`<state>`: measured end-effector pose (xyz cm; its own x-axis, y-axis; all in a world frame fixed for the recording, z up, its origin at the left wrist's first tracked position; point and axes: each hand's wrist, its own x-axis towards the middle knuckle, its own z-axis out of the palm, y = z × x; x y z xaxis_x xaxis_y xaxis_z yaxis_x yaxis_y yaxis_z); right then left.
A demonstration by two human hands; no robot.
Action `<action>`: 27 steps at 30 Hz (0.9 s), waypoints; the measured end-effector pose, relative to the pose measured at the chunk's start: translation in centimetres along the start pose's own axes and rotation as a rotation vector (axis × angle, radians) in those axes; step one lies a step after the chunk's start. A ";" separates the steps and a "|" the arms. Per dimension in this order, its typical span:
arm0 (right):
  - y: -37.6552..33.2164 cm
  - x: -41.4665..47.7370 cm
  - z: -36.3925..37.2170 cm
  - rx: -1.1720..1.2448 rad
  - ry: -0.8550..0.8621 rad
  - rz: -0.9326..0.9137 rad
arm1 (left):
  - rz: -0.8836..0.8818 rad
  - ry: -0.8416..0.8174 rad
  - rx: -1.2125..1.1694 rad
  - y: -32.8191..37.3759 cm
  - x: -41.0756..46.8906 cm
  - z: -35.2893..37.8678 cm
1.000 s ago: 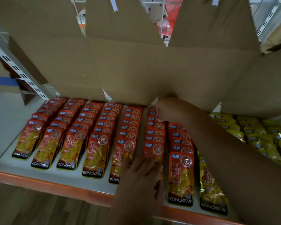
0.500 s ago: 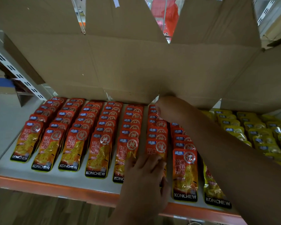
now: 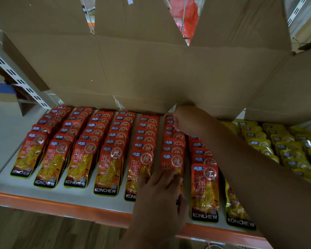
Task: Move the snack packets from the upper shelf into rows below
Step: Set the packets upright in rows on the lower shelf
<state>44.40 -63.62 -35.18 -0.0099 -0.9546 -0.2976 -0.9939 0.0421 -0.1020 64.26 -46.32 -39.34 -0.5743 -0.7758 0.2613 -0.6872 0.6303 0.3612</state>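
While left hand (image 3: 162, 194) lies flat on glossy red packets (image 3: 172, 161), right hand (image 3: 185, 121) curls behind; grip unclear.

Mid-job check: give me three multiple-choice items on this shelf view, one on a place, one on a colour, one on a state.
1. The left hand rests on: A the wooden floor; B a red packet; C a shelf upright.
2. The far-right packets are: A green; B blue; C yellow.
3. The flaps of the cardboard box are: A open; B taped shut; C torn off.
Key: B, its fingers lie on a front red packet; C, yellow wrappers show there; A, they stand upward, apart.
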 end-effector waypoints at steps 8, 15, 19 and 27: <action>0.0 -0.6 -0.3 0.006 0.005 -0.015 | 0.009 0.027 -0.008 -0.1 0.0 0.1; -0.1 -3.9 -2.5 0.102 0.078 -0.094 | 0.013 0.028 -0.016 -0.2 -0.2 0.2; -0.7 -4.9 -2.5 0.078 -0.097 -0.138 | 0.016 0.029 -0.028 -0.2 -0.2 0.2; -1.2 -5.4 -1.7 0.064 -0.047 -0.153 | 0.008 -0.017 -0.030 -0.2 -0.3 0.3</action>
<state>45.47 -58.98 -31.80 0.1473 -0.9365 -0.3181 -0.9744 -0.0822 -0.2091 64.47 -46.18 -39.77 -0.5869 -0.7703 0.2494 -0.6694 0.6349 0.3857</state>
